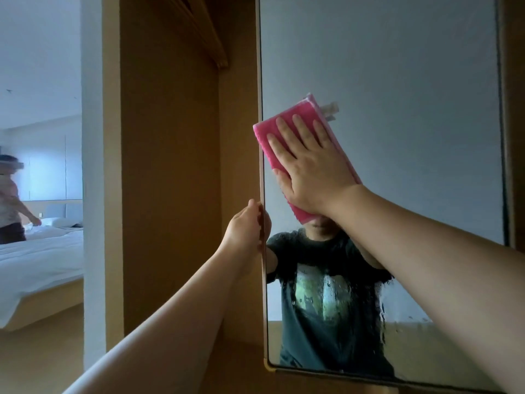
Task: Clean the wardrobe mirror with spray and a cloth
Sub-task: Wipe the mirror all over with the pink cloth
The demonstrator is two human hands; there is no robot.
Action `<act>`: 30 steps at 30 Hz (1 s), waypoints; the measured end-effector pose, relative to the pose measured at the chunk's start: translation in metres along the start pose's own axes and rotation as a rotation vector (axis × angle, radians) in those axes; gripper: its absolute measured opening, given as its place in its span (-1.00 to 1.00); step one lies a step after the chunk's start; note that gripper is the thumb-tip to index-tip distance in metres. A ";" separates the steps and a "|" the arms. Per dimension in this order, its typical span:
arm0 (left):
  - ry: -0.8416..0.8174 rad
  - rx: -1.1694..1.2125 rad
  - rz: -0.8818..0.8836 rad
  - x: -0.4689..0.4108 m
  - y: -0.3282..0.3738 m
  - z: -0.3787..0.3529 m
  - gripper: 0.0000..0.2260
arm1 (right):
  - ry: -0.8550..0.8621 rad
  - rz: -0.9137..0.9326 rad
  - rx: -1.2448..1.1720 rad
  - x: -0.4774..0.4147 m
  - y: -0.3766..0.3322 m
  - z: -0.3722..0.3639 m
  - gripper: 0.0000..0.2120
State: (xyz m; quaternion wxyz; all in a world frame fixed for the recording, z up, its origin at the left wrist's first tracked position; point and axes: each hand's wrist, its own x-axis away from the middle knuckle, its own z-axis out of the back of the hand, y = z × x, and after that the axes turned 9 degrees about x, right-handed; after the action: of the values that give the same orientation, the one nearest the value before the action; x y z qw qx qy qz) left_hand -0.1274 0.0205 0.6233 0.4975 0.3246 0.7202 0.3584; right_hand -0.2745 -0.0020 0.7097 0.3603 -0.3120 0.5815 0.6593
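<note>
Wardrobe mirror (397, 66): tall rectangular glass panel in a thin pale frame, hung upright between light brown wooden wardrobe panels (170, 166); lower left corner rounded.

Pink cloth (270, 135): folded textured rectangle, laid flat on the glass near the mirror's left edge at mid height; long axis tilted, upper end leaning right, upper left corner just overlapping the frame.

Right hand (309, 166): spread open, palm and straight fingers pressed flat on the pink cloth, fingertips pointing up and left; thumb along the cloth's lower left side; forearm entering from the lower right.

Left hand (245, 226): set on the mirror's left edge below the cloth, thumb on the outer side; fingers apparently curled round the edge onto the glass, though mostly hidden behind the frame.

Wet patch (335, 294): droplets and running streaks across the lower half of the glass, over the reflected dark T-shirt with a green print.

Upper glass: smooth grey reflection of a wall.

White bed (37, 257): low wooden base, seen through the opening left of the wardrobe.

Second person (10, 200): blurred, standing beside the bed at the far left edge.
</note>
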 end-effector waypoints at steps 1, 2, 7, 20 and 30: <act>0.001 0.001 0.017 0.002 -0.003 0.002 -0.69 | -0.002 0.005 -0.006 0.004 -0.002 -0.001 -0.41; 0.014 -0.001 0.026 0.004 -0.004 0.003 -0.68 | -0.004 0.007 -0.011 0.008 -0.005 -0.001 -0.41; 0.087 0.120 0.069 0.015 -0.007 0.004 -0.56 | -0.017 0.023 -0.060 0.035 -0.024 -0.001 -0.42; 0.072 0.182 0.160 0.042 -0.009 0.010 -0.60 | -0.035 0.095 -0.167 0.147 -0.093 -0.010 -0.44; 0.003 0.011 0.140 0.039 -0.013 0.019 -0.54 | -0.019 0.143 -0.197 0.183 -0.104 -0.023 -0.40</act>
State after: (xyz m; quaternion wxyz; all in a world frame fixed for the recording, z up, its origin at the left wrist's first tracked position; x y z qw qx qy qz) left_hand -0.1225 0.0497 0.5890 0.4683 0.3762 0.6986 0.3888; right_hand -0.2872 0.0027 0.4978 0.2855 -0.2971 0.5315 0.7401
